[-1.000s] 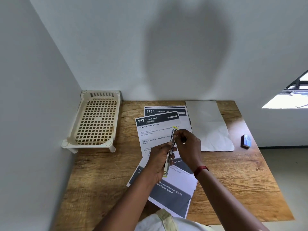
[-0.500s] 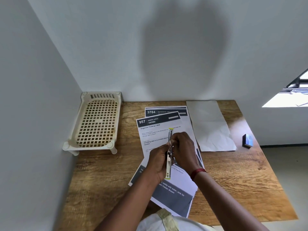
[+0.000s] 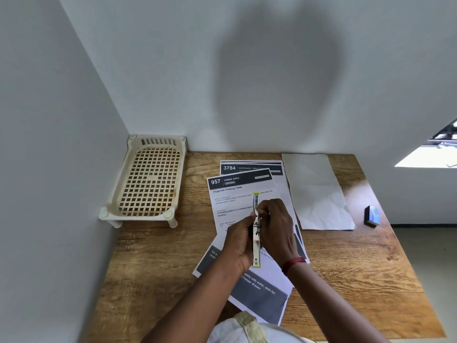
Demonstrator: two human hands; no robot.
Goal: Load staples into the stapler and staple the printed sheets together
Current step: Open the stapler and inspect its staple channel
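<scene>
A slim metal stapler (image 3: 256, 251) with yellow tips is held edge-up above the printed sheets (image 3: 235, 196), pointing away from me. My left hand (image 3: 238, 246) grips its near half from the left. My right hand (image 3: 275, 226) curls around its far half from the right, fingertips pinching at the metal channel. Whether staples lie in the channel is hidden by the fingers. The printed sheets, with dark headers reading 957 and 3784, lie fanned on the wooden table (image 3: 153, 263) beneath both hands. A small blue staple box (image 3: 372, 216) sits near the table's right edge.
A cream plastic lattice rack (image 3: 148, 181) stands in the back left corner against the walls. A blank creased white sheet (image 3: 319, 194) lies right of the printed ones. White walls close off the left and back sides.
The stapler has turned from a slight tilt to straight away from me. My right hand slid down from its far tip toward the middle; the left hand keeps its grip.
</scene>
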